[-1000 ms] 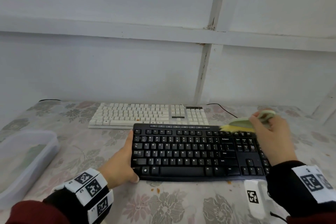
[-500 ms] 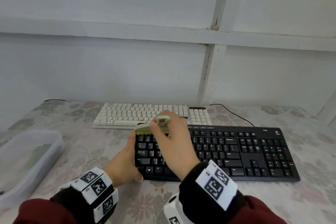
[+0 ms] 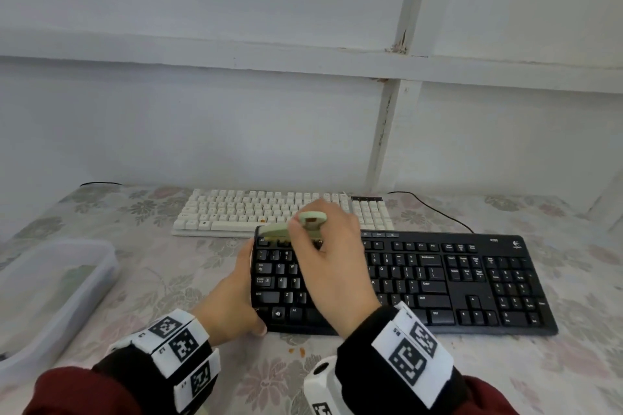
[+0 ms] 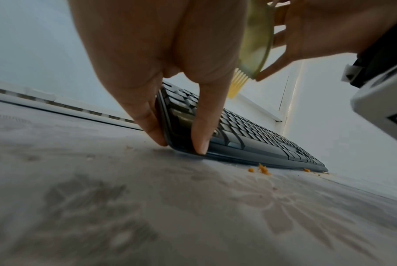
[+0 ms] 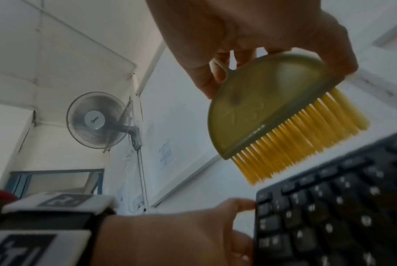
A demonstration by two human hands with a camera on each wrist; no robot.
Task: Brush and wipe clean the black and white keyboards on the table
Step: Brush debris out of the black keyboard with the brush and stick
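A black keyboard (image 3: 438, 283) lies near the table's front, with a white keyboard (image 3: 269, 209) right behind it. My left hand (image 3: 236, 293) holds the black keyboard's left end, thumb on the front corner and fingers along the side edge (image 4: 181, 126). My right hand (image 3: 327, 253) grips a pale green brush (image 3: 296, 226) with yellow bristles (image 5: 295, 136). The brush hovers just above the top left key row of the black keyboard (image 5: 329, 207).
A translucent plastic tub (image 3: 50, 296) sits at the left of the flowered tablecloth. Orange crumbs (image 3: 298, 350) lie on the cloth in front of the black keyboard (image 4: 261, 169). A black cable (image 3: 435, 209) runs behind the keyboards. The wall stands close behind.
My right hand carried the brush from the black keyboard's right end across to its top left corner, where it stays now. The left hand kept its hold on the left end.
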